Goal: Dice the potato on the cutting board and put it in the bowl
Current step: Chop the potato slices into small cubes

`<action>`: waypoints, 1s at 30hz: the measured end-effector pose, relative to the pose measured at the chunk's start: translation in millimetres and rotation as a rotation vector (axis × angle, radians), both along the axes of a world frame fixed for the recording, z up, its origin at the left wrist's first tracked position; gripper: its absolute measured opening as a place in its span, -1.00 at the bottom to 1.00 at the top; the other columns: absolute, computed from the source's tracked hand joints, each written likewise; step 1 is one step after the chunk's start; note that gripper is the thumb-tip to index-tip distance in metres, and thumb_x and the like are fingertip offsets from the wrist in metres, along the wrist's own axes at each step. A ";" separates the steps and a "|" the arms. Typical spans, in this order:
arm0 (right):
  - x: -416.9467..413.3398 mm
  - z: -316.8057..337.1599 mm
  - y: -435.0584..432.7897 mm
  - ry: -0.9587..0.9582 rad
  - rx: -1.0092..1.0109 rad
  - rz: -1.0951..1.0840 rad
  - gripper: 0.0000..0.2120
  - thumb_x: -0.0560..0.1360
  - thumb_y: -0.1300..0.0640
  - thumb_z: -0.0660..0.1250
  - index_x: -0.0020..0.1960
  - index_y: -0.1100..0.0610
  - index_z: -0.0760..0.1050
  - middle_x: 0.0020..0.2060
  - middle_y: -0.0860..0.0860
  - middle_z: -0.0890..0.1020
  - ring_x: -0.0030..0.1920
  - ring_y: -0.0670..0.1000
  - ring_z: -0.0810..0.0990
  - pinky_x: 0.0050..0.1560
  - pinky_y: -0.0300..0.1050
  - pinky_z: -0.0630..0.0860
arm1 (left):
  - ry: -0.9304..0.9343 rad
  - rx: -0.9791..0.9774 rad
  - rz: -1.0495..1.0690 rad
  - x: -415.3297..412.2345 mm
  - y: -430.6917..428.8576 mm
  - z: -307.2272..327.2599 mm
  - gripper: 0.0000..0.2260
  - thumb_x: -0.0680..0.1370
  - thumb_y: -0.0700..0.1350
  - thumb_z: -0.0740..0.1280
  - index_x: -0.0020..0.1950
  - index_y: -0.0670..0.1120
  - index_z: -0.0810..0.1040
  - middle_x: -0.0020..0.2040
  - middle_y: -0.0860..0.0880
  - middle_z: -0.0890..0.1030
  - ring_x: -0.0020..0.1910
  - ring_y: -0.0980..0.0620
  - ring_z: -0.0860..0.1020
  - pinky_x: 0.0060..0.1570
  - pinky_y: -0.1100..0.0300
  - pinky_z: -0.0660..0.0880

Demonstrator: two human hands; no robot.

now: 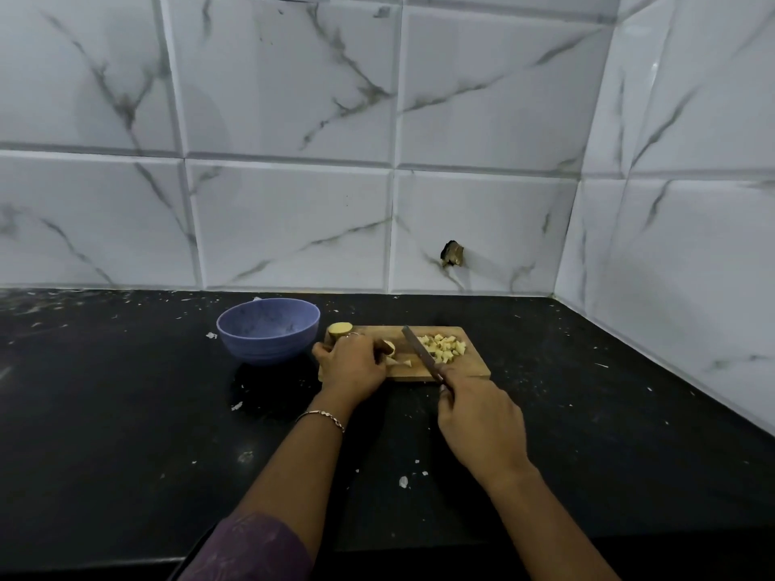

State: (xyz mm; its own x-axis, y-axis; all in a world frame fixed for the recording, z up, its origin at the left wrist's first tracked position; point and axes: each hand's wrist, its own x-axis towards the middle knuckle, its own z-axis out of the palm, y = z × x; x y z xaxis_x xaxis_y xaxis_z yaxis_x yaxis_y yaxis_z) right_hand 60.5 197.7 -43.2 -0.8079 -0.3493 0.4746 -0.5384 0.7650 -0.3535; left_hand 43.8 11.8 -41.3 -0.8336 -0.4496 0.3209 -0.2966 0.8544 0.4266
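White marble-veined tiles (293,98) cover the back wall and the right-hand wall, which meet in a corner beyond the cutting board (472,366). A black stone desk (126,413), speckled with pale scraps, carries everything. The wooden board lies with its long axis left to right, parallel to the back wall.

Just left of the board stands a blue-violet bowl (268,333). The left hand (352,362), with a bracelet (323,417) at the wrist, rests on the board's left end, its fingers curled over a potato piece (389,348). At the board's near edge the right hand (482,425) grips the handle of a knife (419,350); the blade slants across the board, tip pointing away and to the left.

A pile of diced potato (442,348) sits on the board's right half. A potato half (339,329) sits at the far left corner with its pale cut face showing.
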 end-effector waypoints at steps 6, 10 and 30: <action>20.7 -3.3 2.6 -0.057 0.058 0.006 -0.56 0.67 -0.04 0.13 0.54 -0.18 0.19 -0.10 -0.15 0.49 -0.24 -0.16 0.41 -0.33 -0.33 0.26 | -0.066 -0.128 0.039 -2.9 -5.7 -4.1 -0.78 0.56 0.06 0.30 0.16 0.08 0.61 0.20 0.02 0.55 0.26 -0.03 0.42 0.30 -0.15 0.17; 28.2 -2.3 1.8 -0.055 0.124 -0.037 -0.54 0.68 -0.04 0.10 0.56 -0.19 0.15 -0.12 -0.13 0.44 -0.28 -0.15 0.37 -0.40 -0.30 0.20 | -0.077 -0.147 0.032 -3.8 -4.7 -4.9 -0.77 0.56 0.08 0.30 0.17 0.10 0.62 0.22 0.01 0.53 0.30 -0.05 0.39 0.30 -0.17 0.16; 20.9 -5.0 13.5 -0.011 0.293 -0.063 -0.48 0.69 0.05 0.10 0.59 -0.20 0.01 0.04 -0.06 0.46 -0.19 -0.13 0.45 -0.29 -0.23 0.32 | -0.041 -0.223 0.045 -4.1 2.3 -6.0 -0.77 0.57 0.09 0.29 0.15 0.05 0.59 0.17 0.00 0.56 0.22 -0.03 0.46 0.28 -0.11 0.19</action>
